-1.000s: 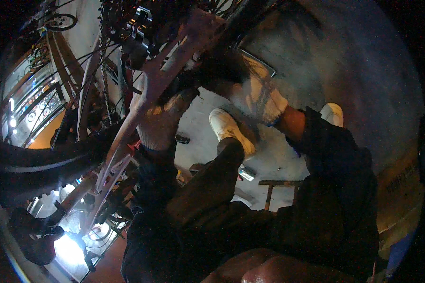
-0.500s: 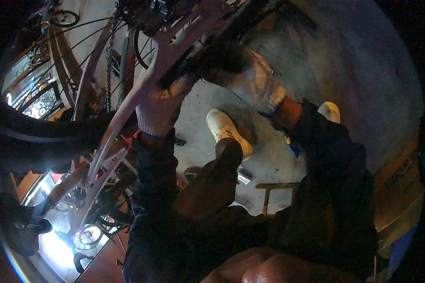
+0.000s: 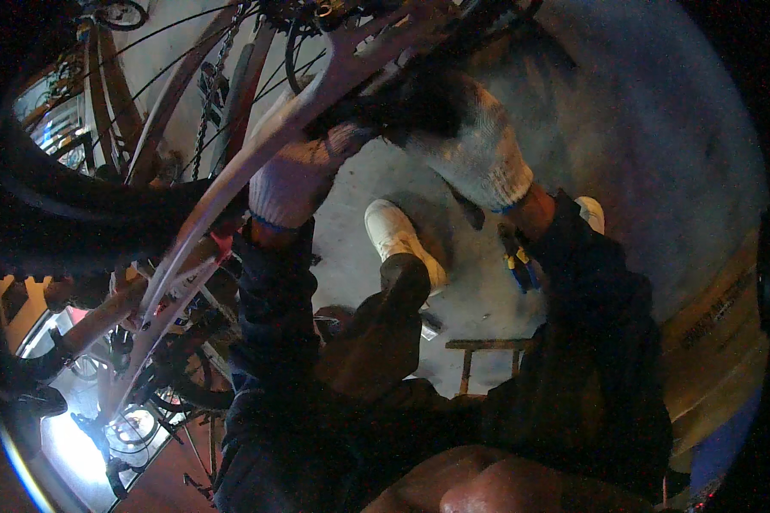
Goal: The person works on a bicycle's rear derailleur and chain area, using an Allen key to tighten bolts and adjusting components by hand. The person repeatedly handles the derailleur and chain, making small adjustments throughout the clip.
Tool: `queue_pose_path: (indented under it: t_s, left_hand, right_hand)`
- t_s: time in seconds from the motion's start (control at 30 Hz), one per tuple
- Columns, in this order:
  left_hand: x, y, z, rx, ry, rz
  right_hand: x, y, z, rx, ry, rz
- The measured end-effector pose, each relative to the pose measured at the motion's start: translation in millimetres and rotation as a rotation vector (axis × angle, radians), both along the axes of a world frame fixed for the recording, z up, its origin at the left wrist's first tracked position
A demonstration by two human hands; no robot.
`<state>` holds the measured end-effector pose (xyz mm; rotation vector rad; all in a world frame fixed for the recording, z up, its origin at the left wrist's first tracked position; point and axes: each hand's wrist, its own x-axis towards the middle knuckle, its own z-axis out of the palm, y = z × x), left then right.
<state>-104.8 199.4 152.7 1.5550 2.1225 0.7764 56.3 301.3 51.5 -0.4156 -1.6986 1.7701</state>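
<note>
A pale bicycle frame (image 3: 231,184) slants across the left side, a thick black tyre (image 3: 85,218) beside it. My left hand (image 3: 295,175), in a knitted work glove with a light cuff, is behind the frame's long tube. Its fingers curl toward a dark part under the frame, which I cannot make out. My right hand (image 3: 488,145), gloved the same way, reaches in from the right to that same dark spot. Its fingers are lost in shadow and blur, so their grip does not show. Both hands almost meet there.
Pliers with blue and yellow handles (image 3: 520,263) lie on the grey floor below my right wrist. My pale shoe (image 3: 393,229) stands between my arms. A small wooden stool (image 3: 488,345) is nearer. A chain (image 3: 216,94) hangs at the upper left; cardboard (image 3: 714,342) is at the right.
The bicycle frame and tyre have shifted slightly in the view. My right hand has turned, showing more of the glove's pale back. The pliers on the floor now show more fully.
</note>
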Motion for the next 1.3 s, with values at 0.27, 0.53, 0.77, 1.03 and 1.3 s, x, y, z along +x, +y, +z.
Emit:
queue_pose_path:
  t_s: [0.27,0.53,0.77,1.03,1.3]
  left_hand:
    - [-6.3,0.4,-9.6,0.027,0.019,-0.043]
    - [-8.1,-1.9,-12.7,0.025,0.029,-0.065]
    - [-12.9,-6.3,-14.1,0.021,0.051,-0.071]
    - [-10.4,-20.0,-8.7,-0.049,0.074,0.009]
    - [-9.2,-19.5,-3.3,-0.077,0.178,-0.059]
  right_hand:
    - [-4.8,1.0,-3.3,0.247,0.068,-0.04]
    - [2.7,4.3,3.2,0.368,0.072,-0.039]
    - [3.5,13.1,10.9,0.486,0.015,-0.034]
    - [-2.2,20.8,11.8,0.704,-0.007,-0.101]
    - [-0.9,21.8,16.5,0.719,-0.038,-0.044]
